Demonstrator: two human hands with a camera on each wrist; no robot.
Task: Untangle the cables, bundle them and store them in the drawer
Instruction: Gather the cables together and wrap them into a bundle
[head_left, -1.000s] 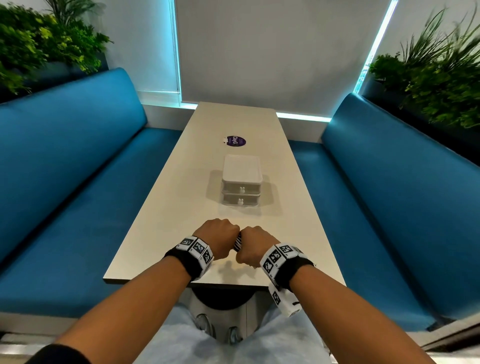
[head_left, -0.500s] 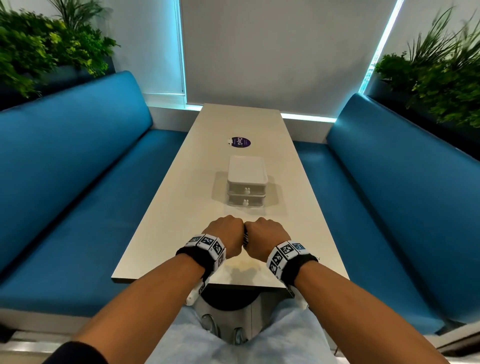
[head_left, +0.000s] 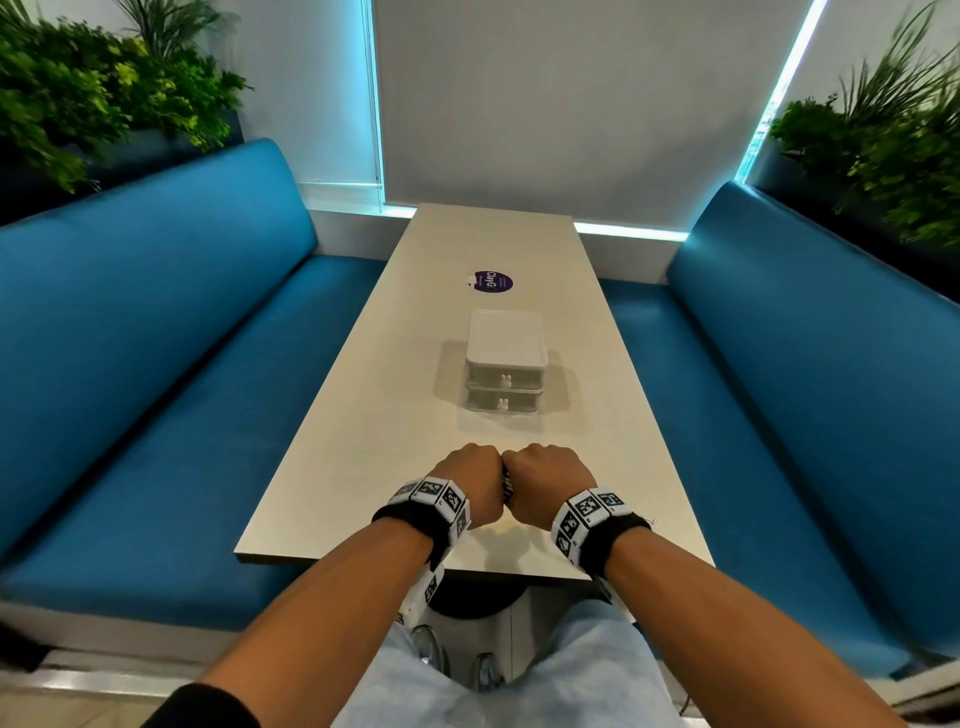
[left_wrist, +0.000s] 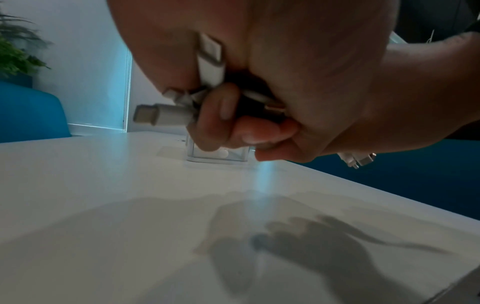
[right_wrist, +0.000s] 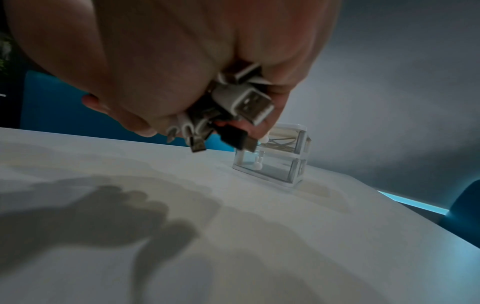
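Observation:
My left hand (head_left: 475, 483) and right hand (head_left: 545, 480) are held as fists side by side above the near end of the table (head_left: 395, 415), knuckles touching. Both grip a cable bundle (head_left: 506, 484) that shows only as a striped sliver between them. In the left wrist view white plugs (left_wrist: 166, 114) stick out of the left fist. In the right wrist view a white USB plug (right_wrist: 253, 106) and a black plug (right_wrist: 235, 136) poke out of the right fist. A small white two-drawer box (head_left: 505, 364) stands just beyond the hands, both drawers closed; its upper drawer (right_wrist: 283, 139) holds cables.
Blue benches (head_left: 156, 364) run along both sides of the table, with plants (head_left: 78, 93) behind their backs. A purple round sticker (head_left: 493, 282) lies beyond the drawer box. The table's near edge (head_left: 467, 566) is just under my wrists.
Both hands have moved a little forward towards the drawer box and closer together, still gripping the cables. The camera has tilted slightly.

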